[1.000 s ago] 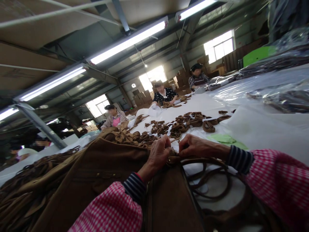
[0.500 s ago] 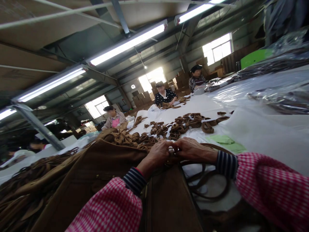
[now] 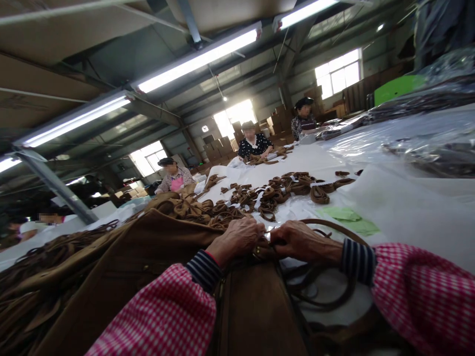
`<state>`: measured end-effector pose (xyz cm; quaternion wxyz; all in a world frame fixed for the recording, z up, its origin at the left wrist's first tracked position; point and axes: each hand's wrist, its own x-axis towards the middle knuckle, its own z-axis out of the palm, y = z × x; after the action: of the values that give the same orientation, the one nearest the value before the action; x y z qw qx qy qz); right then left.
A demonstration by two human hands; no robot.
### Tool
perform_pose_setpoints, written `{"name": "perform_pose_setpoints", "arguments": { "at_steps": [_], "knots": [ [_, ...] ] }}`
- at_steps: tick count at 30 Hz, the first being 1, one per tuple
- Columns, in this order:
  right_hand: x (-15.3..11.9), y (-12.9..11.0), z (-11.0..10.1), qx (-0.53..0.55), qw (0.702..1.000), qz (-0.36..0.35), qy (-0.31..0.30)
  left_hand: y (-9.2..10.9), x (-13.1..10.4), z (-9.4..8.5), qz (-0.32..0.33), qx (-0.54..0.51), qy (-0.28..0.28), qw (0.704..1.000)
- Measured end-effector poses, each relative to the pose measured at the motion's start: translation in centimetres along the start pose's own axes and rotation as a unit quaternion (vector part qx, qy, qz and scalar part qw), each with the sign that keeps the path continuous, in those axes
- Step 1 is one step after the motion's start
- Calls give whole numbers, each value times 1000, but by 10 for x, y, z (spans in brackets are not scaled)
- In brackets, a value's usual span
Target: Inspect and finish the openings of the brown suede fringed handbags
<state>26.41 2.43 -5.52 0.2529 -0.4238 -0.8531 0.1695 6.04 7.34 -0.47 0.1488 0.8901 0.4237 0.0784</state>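
A large brown bag (image 3: pixel 256 306) lies right in front of me, with small metal fittings near its upper corner. Over that corner is my left hand (image 3: pixel 239 241), its fingers closed in a pinch; what they grip is hidden. My right hand (image 3: pixel 297 241) is closed just beside it, around a brown strap (image 3: pixel 330 225) that loops off to the right. A narrow gap with a small shiny spot shows between the two hands. More strap loops (image 3: pixel 343 296) hang below my right wrist.
Coiled brown straps with white bands (image 3: pixel 270 193) lie along the white table (image 3: pixel 371 198). Brown goods are heaped on the left (image 3: pixel 48 282). Green sheets (image 3: pixel 349 220) and plastic-wrapped goods (image 3: pixel 438 153) lie to the right. Several people work beyond, one in dotted clothing (image 3: pixel 256 147).
My hands have drawn slightly apart, the left to the left and the right to the right; their fingertips met before. The bag's near corner shows a little more now.
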Motion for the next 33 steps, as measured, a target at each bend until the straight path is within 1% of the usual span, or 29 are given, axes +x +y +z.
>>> {"name": "perform_pose_setpoints", "arguments": {
  "at_steps": [2, 4, 6, 8, 10, 12, 15, 17, 19, 21, 24, 26, 29, 33],
  "knots": [
    [-5, 2, 0, 43, 999, -12, -5, -3, -1, 1, 18, 39, -10, 999],
    [-8, 3, 1, 57, 998, 3, -1, -7, -2, 0, 32, 62, -15, 997],
    [-9, 1, 2, 33, 999, 30, 27, -11, -2, -2, 38, 73, -17, 996],
    [-9, -3, 4, -14, 997, 41, 65, -13, -2, -5, 42, 78, -16, 996],
    [-10, -6, 7, -56, 994, 22, 92, -14, -2, -10, 47, 80, -17, 996],
    [-10, -8, 8, -72, 992, -3, 107, -15, -4, -17, 60, 85, -27, 994],
    [-8, -9, 9, -45, 991, -13, 126, -19, -6, -29, 59, 90, -47, 993],
    [-5, -8, 7, -24, 990, -18, 137, -23, -7, -34, 54, 73, -38, 995],
    [-3, -9, 5, -11, 990, -24, 138, -28, -7, -36, 68, 49, -19, 996],
    [-5, -10, 2, 12, 993, -24, 111, -32, -5, -33, 87, 40, -11, 995],
    [-16, -14, -2, 67, 997, -46, 17, -38, -3, -26, 95, 49, -14, 994],
    [-25, -16, -4, 89, 994, -62, -26, -40, -2, -22, 96, 53, -11, 994],
    [-32, -13, -3, 124, 991, -45, -28, -39, -4, -20, 91, 54, -3, 994],
    [-28, -1, -2, 191, 980, -20, -48, -34, -4, -23, 73, 53, 3, 996]
  ]
}}
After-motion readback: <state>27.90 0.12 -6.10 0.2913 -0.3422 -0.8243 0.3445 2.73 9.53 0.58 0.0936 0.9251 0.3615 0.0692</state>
